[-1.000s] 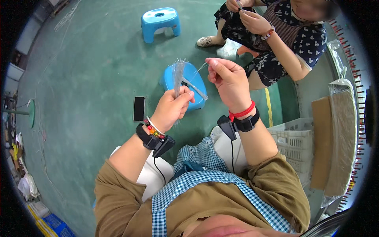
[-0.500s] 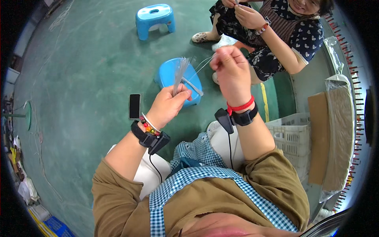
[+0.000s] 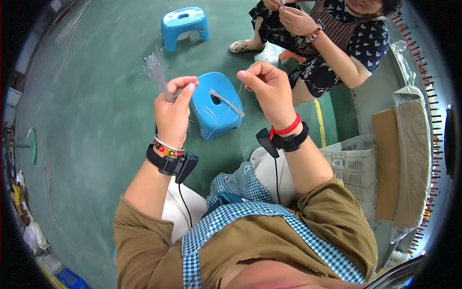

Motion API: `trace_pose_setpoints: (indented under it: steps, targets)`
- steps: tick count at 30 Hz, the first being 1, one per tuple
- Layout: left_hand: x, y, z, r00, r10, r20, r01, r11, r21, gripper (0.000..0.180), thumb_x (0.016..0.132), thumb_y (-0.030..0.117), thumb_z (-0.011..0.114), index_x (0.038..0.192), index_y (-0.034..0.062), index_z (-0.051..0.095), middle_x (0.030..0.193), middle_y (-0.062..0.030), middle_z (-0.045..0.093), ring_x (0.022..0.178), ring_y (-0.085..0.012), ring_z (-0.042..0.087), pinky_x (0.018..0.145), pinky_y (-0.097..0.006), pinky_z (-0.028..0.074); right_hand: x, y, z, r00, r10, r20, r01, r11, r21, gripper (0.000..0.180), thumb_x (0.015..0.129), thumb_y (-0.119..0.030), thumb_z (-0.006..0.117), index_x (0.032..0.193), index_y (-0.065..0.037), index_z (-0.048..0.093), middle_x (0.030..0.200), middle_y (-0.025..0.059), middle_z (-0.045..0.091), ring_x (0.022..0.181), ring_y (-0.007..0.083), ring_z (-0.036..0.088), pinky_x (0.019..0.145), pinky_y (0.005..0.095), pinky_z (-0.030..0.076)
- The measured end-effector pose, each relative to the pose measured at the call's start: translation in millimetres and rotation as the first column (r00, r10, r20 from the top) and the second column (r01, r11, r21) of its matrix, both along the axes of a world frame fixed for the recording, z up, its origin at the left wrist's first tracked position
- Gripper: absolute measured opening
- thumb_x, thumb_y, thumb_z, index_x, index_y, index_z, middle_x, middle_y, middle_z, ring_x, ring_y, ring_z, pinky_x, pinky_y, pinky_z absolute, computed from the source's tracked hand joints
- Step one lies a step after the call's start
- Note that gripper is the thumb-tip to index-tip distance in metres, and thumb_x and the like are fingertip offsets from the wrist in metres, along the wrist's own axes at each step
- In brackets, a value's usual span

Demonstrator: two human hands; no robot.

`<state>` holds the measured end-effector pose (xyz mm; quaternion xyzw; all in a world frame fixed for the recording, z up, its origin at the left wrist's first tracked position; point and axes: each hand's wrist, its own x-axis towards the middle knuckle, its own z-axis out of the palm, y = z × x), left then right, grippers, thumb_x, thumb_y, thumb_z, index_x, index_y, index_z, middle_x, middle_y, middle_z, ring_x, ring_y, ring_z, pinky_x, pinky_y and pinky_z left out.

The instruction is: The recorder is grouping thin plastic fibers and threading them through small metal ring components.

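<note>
My left hand [image 3: 172,113] is closed around a bundle of thin, silvery-clear strands [image 3: 155,67], which fans out loosely beyond the fist. My right hand [image 3: 270,91] pinches one or more fine strands [image 3: 240,89] between thumb and fingertips; they dangle over the near stool. That blue plastic stool [image 3: 211,83] stands just in front of my knees, between my two hands. On its seat lies a tied-looking bundle of similar strands [image 3: 227,103] across the hole. A few loose strands [image 3: 210,114] rest beside it. Whether the strands are wire or plastic I cannot tell.
A second blue stool [image 3: 184,30] stands farther off. At the far right a seated person [image 3: 332,43] holds something small in both hands. White plastic crates [image 3: 353,161], cardboard [image 3: 386,164] and a plastic-wrapped panel [image 3: 411,159] line my right side.
My left hand has swung left, away from the near stool, carrying the bundle. My right hand has come slightly down and left. Loose strands on the seat now show; the phone on the floor is covered.
</note>
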<state>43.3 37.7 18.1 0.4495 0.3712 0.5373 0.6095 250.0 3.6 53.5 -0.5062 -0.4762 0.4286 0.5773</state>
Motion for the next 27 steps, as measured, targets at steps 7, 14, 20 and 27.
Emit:
trace_pose_setpoints:
  steps: [7, 14, 20, 27]
  targets:
    - [2, -17, -6, 0.936, -0.253, -0.243, 0.262, 0.965, 0.002, 0.015, 0.090, 0.006, 0.066, 0.101, -0.0053, 0.067, 0.095, -0.0090, 0.071, 0.087, -0.0127, 0.066, 0.081, -0.025, 0.051, -32, -7, -31, 0.993, 0.119, 0.005, -0.119, 0.993, -0.015, 0.012, 0.087, -0.007, 0.071, 0.083, 0.001, 0.063, 0.082, 0.0037, 0.067, 0.073, 0.0068, 0.061, 0.065, 0.0211, 0.050]
    - [3, -22, -16, 0.951, -0.230, -0.204, 0.247, 0.967, 0.058, 0.014, 0.090, 0.006, 0.067, 0.097, -0.0060, 0.066, 0.091, -0.0102, 0.071, 0.085, -0.0139, 0.067, 0.078, -0.026, 0.053, -38, -6, -45, 0.981, 0.160, -0.113, -0.169, 0.983, -0.072, 0.012, 0.088, -0.008, 0.070, 0.084, 0.000, 0.063, 0.081, 0.0042, 0.067, 0.073, 0.0079, 0.061, 0.066, 0.0229, 0.051]
    - [2, -19, -9, 0.933, -0.323, -0.157, 0.326, 0.945, -0.006, 0.017, 0.091, 0.011, 0.065, 0.099, -0.0047, 0.065, 0.091, -0.0089, 0.069, 0.083, -0.0130, 0.064, 0.077, -0.025, 0.049, -40, -11, -26, 0.989, 0.061, -0.132, -0.065, 0.998, -0.024, 0.007, 0.089, -0.003, 0.064, 0.095, 0.000, 0.065, 0.085, 0.0023, 0.066, 0.073, 0.0074, 0.059, 0.066, 0.0224, 0.048]
    - [1, -16, -22, 0.933, -0.353, -0.067, 0.353, 0.936, -0.006, 0.016, 0.090, 0.010, 0.067, 0.098, -0.0041, 0.064, 0.093, -0.0089, 0.069, 0.087, -0.0140, 0.065, 0.081, -0.027, 0.051, -35, -9, -31, 0.974, 0.083, -0.209, -0.089, 0.996, -0.022, 0.007, 0.088, -0.007, 0.068, 0.091, 0.000, 0.067, 0.081, 0.0019, 0.065, 0.070, 0.0071, 0.057, 0.064, 0.0211, 0.045]
